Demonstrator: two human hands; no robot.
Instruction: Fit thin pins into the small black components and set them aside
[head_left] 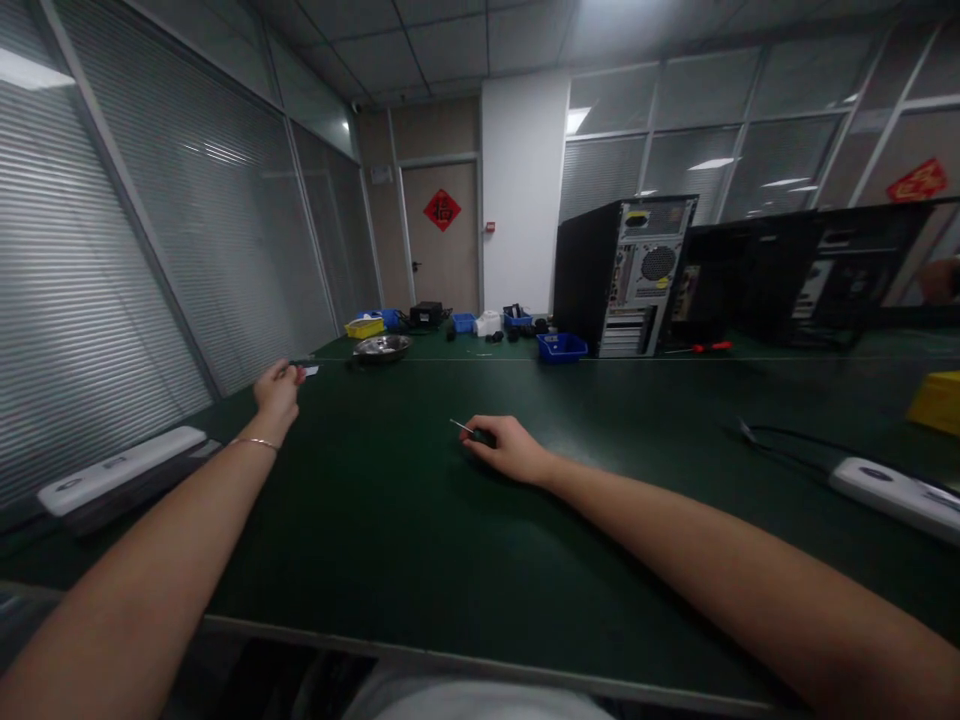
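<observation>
- The left hand point(277, 395) is lifted just over the green tabletop point(390, 520). Its grip pinches a small white piece point(310, 371) between thumb and fingers.
- I think a soft but firm pinch is best here, because the piece is tiny and could slip out.
- The right hand point(511, 448) rests on the tabletop, near the middle. Its grip is closed around the dark handle of a small screwdriver point(469, 432). The thin tip points left.
- I think a wrist laid flat on the tabletop makes the tool steadier.
- Far back sit a yellow bin point(364, 327), a shiny metal bowl point(381, 347) and a blue bin point(562, 346) just beside the computer tower point(626, 275).
- They are too far away to tell what is inside.
</observation>
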